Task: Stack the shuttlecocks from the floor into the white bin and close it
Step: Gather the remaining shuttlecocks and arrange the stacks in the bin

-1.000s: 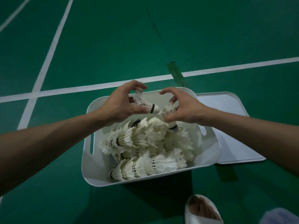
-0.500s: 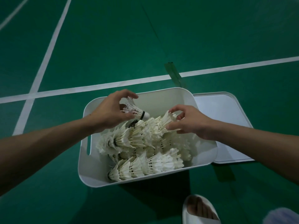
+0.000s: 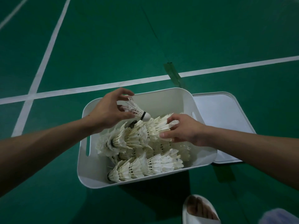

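Observation:
The white bin (image 3: 163,97) sits on the green floor, holding several rows of nested white shuttlecocks (image 3: 145,165). My left hand (image 3: 108,113) grips a single shuttlecock (image 3: 137,110) by its feathers over the bin's back left, cork pointing right and down. My right hand (image 3: 182,130) pinches the feather end of the upper stacked row (image 3: 155,128), thumb below and fingers on top. The bin's flat white lid (image 3: 221,120) lies on the floor, right of the bin.
White court lines (image 3: 97,88) cross the green floor behind the bin, with a taped patch (image 3: 173,73) on one. My foot in a white slipper (image 3: 199,210) stands in front of the bin, at the lower right.
My right hand lowered its shuttlecock onto the upper row and now holds that row's end. My left hand sank with its shuttlecock toward the same row.

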Available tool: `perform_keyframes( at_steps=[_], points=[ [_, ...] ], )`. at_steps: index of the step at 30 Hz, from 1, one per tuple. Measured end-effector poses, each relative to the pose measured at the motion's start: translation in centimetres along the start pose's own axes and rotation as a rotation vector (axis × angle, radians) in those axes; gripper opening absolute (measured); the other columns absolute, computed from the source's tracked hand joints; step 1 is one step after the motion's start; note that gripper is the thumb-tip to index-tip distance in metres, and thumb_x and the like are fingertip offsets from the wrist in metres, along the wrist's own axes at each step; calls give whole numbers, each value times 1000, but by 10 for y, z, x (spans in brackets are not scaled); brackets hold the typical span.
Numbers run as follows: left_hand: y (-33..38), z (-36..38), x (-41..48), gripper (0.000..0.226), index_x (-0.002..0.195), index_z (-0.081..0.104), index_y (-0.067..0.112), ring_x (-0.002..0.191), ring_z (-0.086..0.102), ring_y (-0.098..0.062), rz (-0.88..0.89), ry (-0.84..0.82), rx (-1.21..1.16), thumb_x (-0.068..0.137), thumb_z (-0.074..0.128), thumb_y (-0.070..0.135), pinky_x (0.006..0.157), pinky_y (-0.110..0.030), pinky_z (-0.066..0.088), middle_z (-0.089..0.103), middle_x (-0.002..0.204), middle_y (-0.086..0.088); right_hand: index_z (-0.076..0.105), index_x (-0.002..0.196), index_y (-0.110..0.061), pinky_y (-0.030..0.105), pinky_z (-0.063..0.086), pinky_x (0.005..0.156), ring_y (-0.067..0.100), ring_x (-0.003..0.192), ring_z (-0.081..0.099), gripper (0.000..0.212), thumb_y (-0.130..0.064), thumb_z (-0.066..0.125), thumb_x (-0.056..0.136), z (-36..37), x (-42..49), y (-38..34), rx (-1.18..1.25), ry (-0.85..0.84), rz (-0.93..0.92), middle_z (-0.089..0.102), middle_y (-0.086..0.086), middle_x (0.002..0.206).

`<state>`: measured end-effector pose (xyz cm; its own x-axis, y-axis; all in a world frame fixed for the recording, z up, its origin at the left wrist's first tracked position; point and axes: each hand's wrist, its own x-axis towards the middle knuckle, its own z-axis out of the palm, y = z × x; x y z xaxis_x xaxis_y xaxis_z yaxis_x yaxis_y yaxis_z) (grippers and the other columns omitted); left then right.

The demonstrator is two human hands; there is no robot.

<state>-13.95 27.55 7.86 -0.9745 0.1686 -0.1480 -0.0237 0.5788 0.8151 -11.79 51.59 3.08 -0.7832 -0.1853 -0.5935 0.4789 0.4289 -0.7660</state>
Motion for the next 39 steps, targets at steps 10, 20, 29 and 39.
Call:
perform_keyframes(
  at_steps=[10, 20, 29, 39],
  points=[
    [2, 3, 7, 55, 113, 53, 22, 84, 69, -17, 9, 19, -86, 69, 81, 5, 75, -26, 56, 59, 114, 10, 58, 120, -21, 33, 56, 83, 19, 89, 68, 70, -25, 91, 59, 4, 4, -7, -356, -22, -182, 68, -1, 102],
    [22, 22, 15, 49, 112, 58, 27, 82, 65, -1, 203, -141, 70, 72, 78, 9, 73, -14, 54, 52, 115, 19, 48, 132, -30, 33, 53, 89, 14, 104, 61, 92, -51, 87, 51, -23, -6, -35, -498, 104, -262, 63, -3, 120],
    [25, 44, 29, 49, 109, 53, 27, 94, 62, -3, 367, -161, 125, 71, 82, 17, 86, -22, 54, 55, 118, 9, 54, 127, -23, 41, 59, 81, 17, 95, 68, 75, -14, 89, 61, -14, 6, -38, -102, 139, -428, 65, 3, 109],
    [-10, 44, 0, 88, 140, 15, 54, 135, 18, -18, 468, -645, 828, 73, 72, 55, 110, -40, 31, 8, 152, 5, 49, 121, -27, 42, 59, 80, 23, 97, 61, 58, -7, 79, 75, -20, 18, -24, 123, 331, -296, 50, 2, 114]
  ],
)
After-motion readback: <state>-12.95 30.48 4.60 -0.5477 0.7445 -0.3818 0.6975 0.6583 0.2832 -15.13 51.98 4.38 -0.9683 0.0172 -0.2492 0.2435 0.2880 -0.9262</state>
